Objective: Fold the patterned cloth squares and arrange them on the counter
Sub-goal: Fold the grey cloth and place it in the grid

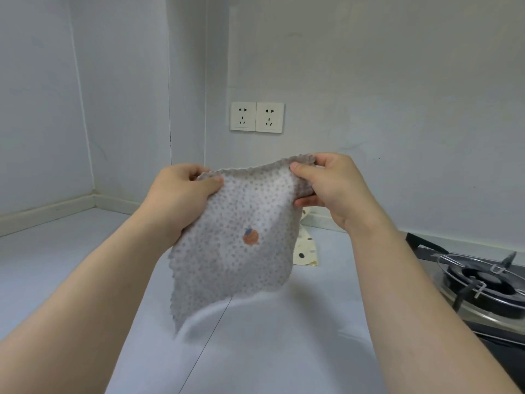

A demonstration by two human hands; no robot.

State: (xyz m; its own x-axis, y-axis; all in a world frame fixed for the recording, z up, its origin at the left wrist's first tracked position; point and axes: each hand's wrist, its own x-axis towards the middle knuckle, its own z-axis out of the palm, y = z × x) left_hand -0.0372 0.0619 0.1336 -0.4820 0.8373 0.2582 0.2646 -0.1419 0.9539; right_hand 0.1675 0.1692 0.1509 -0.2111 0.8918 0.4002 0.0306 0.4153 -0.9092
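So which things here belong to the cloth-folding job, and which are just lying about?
Job: grey dotted cloth, pinched at its top corners by left hand and right hand; cream spotted cloth on the counter behind it.
Lying about: gas burner at the right; two wall sockets.

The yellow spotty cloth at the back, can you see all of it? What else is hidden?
- Head view: cream spotted cloth, mostly hidden behind the grey cloth; folded or not, cannot tell.
- Head view: gas stove, cut off by the right edge.
- Head view: grey cloth's lowest corner, blurred.
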